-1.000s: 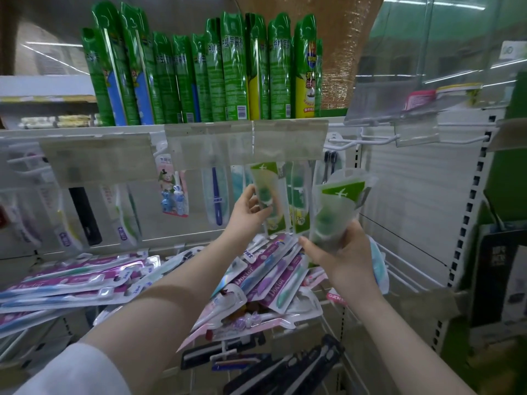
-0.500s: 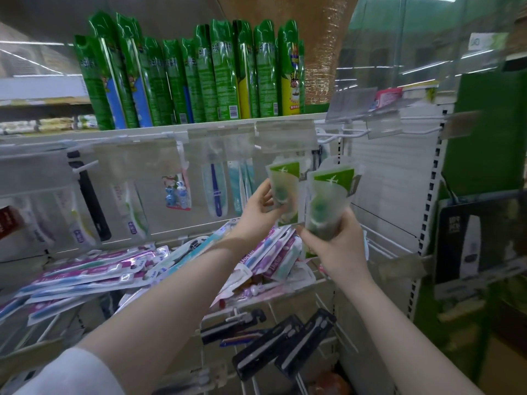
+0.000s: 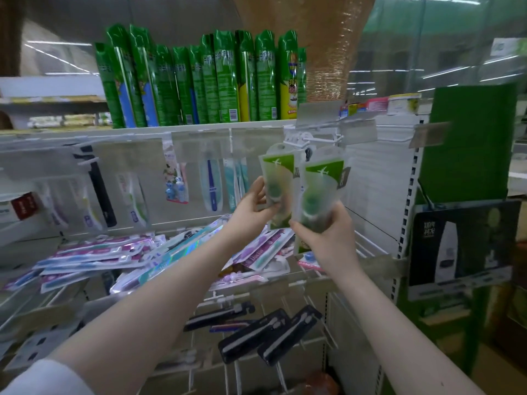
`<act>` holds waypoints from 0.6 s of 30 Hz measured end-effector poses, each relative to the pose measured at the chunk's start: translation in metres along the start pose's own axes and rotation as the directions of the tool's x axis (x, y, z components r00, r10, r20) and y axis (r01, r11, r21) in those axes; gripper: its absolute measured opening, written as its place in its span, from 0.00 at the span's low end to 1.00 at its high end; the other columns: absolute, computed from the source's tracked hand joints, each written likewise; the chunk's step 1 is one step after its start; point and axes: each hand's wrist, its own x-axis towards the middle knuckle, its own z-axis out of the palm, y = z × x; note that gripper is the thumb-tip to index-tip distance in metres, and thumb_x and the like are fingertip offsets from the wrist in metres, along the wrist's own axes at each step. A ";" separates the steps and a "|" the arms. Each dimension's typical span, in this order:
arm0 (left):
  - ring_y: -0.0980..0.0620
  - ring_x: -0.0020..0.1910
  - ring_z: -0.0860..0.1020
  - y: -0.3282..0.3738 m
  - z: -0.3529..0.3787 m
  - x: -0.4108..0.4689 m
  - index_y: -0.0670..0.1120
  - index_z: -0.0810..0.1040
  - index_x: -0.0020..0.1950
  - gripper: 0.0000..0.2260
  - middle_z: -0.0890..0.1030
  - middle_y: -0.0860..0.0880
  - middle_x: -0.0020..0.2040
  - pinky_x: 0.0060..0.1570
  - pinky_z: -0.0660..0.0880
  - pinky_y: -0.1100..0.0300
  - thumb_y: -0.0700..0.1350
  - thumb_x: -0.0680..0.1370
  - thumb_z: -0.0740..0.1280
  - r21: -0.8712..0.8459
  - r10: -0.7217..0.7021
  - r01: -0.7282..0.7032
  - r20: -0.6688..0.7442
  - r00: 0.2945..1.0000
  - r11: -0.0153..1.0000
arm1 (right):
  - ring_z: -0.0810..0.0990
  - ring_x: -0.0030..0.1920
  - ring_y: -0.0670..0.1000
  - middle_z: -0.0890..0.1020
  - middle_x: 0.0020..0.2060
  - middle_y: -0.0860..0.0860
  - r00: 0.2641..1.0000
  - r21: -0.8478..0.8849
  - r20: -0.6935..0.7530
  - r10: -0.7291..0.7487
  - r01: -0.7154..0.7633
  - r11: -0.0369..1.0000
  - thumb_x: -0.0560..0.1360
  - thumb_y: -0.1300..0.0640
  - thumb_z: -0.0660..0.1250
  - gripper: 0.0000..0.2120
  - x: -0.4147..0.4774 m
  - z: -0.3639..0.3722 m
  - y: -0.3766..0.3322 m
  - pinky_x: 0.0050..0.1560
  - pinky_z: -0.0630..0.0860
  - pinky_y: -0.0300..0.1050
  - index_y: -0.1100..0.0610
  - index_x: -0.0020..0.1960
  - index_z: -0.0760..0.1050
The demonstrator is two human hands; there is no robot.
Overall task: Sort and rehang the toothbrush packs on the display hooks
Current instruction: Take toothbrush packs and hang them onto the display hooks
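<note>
My left hand (image 3: 252, 206) grips a frosted pouch pack with a green top (image 3: 278, 178). Its upper end reaches up to the white display hooks (image 3: 306, 139) under the shelf. My right hand (image 3: 328, 238) holds a second, similar green-topped pouch pack (image 3: 319, 189) just to the right of the first and slightly lower. Both packs stand upright and nearly touch. Whether either pack hangs on a hook cannot be told. A heap of loose purple and teal toothbrush packs (image 3: 119, 252) lies on the wire shelf below my arms.
Other toothbrush packs (image 3: 211, 183) hang in a row to the left behind clear price holders. Tall green packs (image 3: 222, 81) stand on the shelf above. Black toothbrush packs (image 3: 271, 334) hang on lower hooks. A green panel (image 3: 467, 138) with a dark poster stands at the right.
Both hands have kept their packs and lifted them slightly toward the white hooks. The view has shifted to the right and down, showing more of the lower hooks.
</note>
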 end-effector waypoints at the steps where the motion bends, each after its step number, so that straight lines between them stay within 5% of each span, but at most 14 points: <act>1: 0.57 0.56 0.77 0.002 0.006 -0.003 0.53 0.70 0.66 0.20 0.78 0.52 0.60 0.54 0.74 0.66 0.38 0.78 0.66 0.001 0.009 -0.009 -0.017 1.000 1.000 | 0.78 0.44 0.33 0.78 0.44 0.39 1.000 0.002 0.021 0.001 -0.001 1.000 0.66 0.62 0.77 0.22 0.000 -0.007 0.000 0.43 0.74 0.25 0.53 0.54 0.71; 6: 0.62 0.50 0.79 0.017 0.044 -0.023 0.55 0.73 0.56 0.18 0.80 0.55 0.51 0.50 0.74 0.67 0.32 0.78 0.62 -0.042 0.008 -0.012 -0.086 0.996 0.999 | 0.77 0.42 0.30 0.78 0.43 0.39 0.992 0.008 0.126 0.013 -0.015 1.000 0.66 0.61 0.77 0.20 0.000 -0.048 0.002 0.40 0.73 0.24 0.49 0.50 0.70; 9: 0.53 0.50 0.78 0.020 0.066 -0.031 0.51 0.72 0.58 0.15 0.80 0.46 0.49 0.52 0.76 0.59 0.32 0.78 0.60 -0.073 -0.064 0.051 -0.193 0.979 0.996 | 0.78 0.40 0.33 0.79 0.42 0.41 0.987 -0.024 0.157 0.015 -0.012 1.000 0.64 0.57 0.79 0.20 -0.002 -0.068 -0.001 0.37 0.73 0.29 0.51 0.50 0.72; 14: 0.47 0.49 0.76 0.039 0.099 -0.047 0.46 0.68 0.56 0.11 0.76 0.44 0.51 0.47 0.76 0.54 0.32 0.79 0.53 -0.137 -0.207 0.169 -0.353 0.912 0.976 | 0.77 0.41 0.46 0.79 0.40 0.47 0.980 -0.067 0.194 0.054 -0.041 0.997 0.61 0.49 0.79 0.22 -0.003 -0.088 -0.010 0.39 0.75 0.41 0.54 0.47 0.73; 18: 0.47 0.40 0.71 0.049 0.101 -0.058 0.49 0.67 0.44 0.08 0.72 0.46 0.40 0.40 0.69 0.53 0.38 0.79 0.54 -0.138 -0.278 0.241 -0.482 0.831 0.961 | 0.79 0.44 0.50 0.80 0.43 0.52 0.970 0.007 0.224 0.098 -0.103 0.995 0.62 0.46 0.77 0.23 -0.012 -0.095 -0.016 0.45 0.78 0.46 0.56 0.48 0.72</act>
